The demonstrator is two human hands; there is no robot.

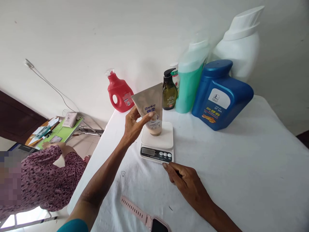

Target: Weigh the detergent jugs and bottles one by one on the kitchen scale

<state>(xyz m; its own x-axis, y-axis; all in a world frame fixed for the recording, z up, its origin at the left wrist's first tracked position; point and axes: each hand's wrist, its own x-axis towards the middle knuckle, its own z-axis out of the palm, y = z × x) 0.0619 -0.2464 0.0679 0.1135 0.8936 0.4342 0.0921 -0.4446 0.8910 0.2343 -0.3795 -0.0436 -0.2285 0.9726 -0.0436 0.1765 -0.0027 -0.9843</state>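
Observation:
My left hand (135, 124) grips a beige squeeze tube (150, 100) labelled Rejoice, with the thumb across its front. The tube is cap down and slightly tilted, its cap at the weighing plate of a white kitchen scale (158, 140); whether it bears on the plate I cannot tell. At the scale's front edge, below the buttons, rests my right hand (184, 178). Its fingers are curled in, thumb and forefinger together at the scale's edge; what lies between them, if anything, is hidden. The scale's small display looks dark.
Behind the scale stand a red jug (119, 91), a dark pump bottle (169, 91), a green bottle (189, 83), a blue bottle (219, 96) and a large white bottle (241, 48). A pink-strapped watch (137, 211) lies in front. A person (53, 177) sits at left near a green table (66, 130).

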